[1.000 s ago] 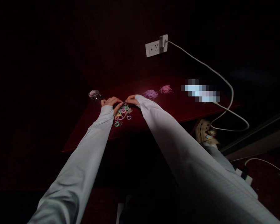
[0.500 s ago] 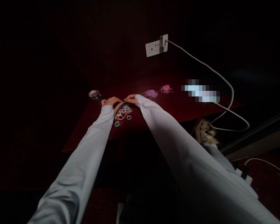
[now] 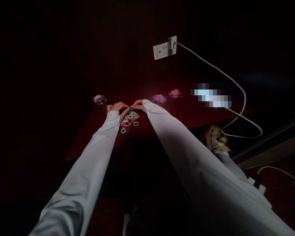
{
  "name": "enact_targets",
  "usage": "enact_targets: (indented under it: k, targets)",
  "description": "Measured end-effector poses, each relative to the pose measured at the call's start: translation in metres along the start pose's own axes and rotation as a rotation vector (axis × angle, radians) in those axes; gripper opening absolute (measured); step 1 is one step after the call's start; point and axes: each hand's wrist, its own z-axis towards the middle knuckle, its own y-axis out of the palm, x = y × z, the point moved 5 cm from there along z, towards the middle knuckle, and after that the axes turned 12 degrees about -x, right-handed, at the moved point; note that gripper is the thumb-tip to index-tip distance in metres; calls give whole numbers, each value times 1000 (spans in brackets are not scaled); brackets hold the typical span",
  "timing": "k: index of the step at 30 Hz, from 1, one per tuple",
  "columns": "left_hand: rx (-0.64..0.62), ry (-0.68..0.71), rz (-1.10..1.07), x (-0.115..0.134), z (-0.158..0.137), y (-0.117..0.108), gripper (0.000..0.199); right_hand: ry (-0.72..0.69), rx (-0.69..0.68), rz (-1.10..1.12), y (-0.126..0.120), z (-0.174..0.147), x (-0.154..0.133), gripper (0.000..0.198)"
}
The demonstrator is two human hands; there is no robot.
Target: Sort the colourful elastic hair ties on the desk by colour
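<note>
A small heap of coloured hair ties (image 3: pixel 130 124), in green, pink and purple with thin pale loops among them, lies on the dark red table (image 3: pixel 88 139). At its far edge my left hand (image 3: pixel 117 107) is bent over, fingertips and thumb drawn together. My right hand (image 3: pixel 138 105) meets it from the other side, its finger and thumb closed close to the left fingertips. Whatever is pinched between the two hands is too small and dark to make out. Long pale sleeves cover both wrists.
A clear jar (image 3: pixel 100 99) with pinkish contents stands left. Purple (image 3: pixel 158 98) and pink (image 3: pixel 175 93) piles of thin pieces lie right of my hands. A blurred-out bright device (image 3: pixel 211 97) joins a white cable (image 3: pixel 226 72) from the wall socket (image 3: pixel 161 50). Below is a beige clog (image 3: pixel 213 138).
Almost nothing differs. Both hands stay at the far edge of the heap, with only a slight shift of the fingertips.
</note>
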Motion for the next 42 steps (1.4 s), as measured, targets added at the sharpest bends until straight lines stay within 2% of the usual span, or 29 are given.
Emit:
enact_targets:
  k: [18, 26, 32, 42]
  targets:
    - [24, -46, 14, 3, -2, -3, 24, 20, 35, -69, 0, -3, -4, 44]
    - [31, -43, 36, 1, -1, -1, 28, -21, 34, -125, -3, -1, 1, 52]
    - [43, -56, 29, 1, 0, 0, 24, -38, 50, -175, -4, -2, -4, 45]
    - [65, -43, 27, 9, -1, -4, 22, -40, 227, -293, -13, -6, -6, 37]
